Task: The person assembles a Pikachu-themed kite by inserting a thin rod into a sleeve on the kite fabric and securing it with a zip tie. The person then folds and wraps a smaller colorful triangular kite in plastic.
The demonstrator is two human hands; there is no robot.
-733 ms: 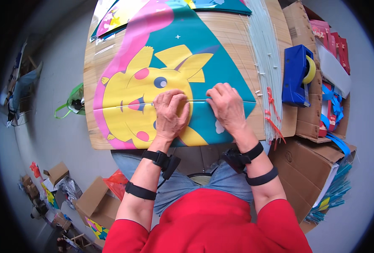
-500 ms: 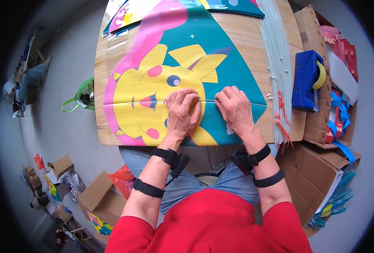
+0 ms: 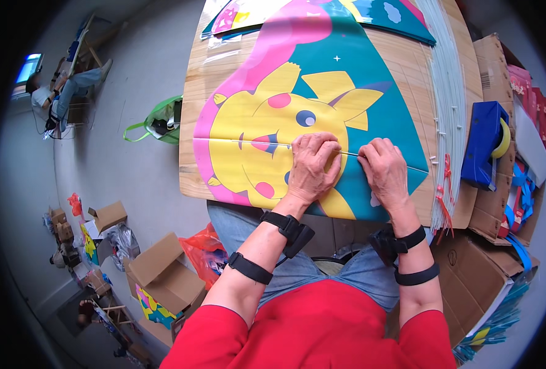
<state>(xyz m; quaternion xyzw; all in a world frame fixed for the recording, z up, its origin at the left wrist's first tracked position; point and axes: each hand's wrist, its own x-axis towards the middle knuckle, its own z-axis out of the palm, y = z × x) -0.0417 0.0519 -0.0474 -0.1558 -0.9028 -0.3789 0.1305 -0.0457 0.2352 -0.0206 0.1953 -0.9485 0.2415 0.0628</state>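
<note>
A large kite sheet [image 3: 322, 46], printed with a yellow cartoon figure on teal and pink, lies across the wooden table. A thin pale rod [image 3: 227, 140] runs crosswise over its middle. My left hand [image 3: 313, 165] rests on the yellow figure, fingers bent and pinched on the rod. To its right, over the teal part, my right hand [image 3: 385, 169] pinches the same rod between thumb and fingers. Between the two hands a short stretch of rod shows. The fingertips partly hide how the rod sits against the sheet. Both forearms wear black straps.
More printed sheets [image 3: 402, 21] lie at the table's far edge. Long white rods [image 3: 450, 80] with red ties are bundled at right, beside a blue tape dispenser [image 3: 483, 144]. Cardboard boxes [image 3: 463, 283] stand at right and lower left. A green bag [image 3: 162, 120] is left of the table.
The whole view has shifted, so table and hands appear farther right. Both hands keep about the same places on the kite, still pinching the rod, which now slants slightly down to the right.
</note>
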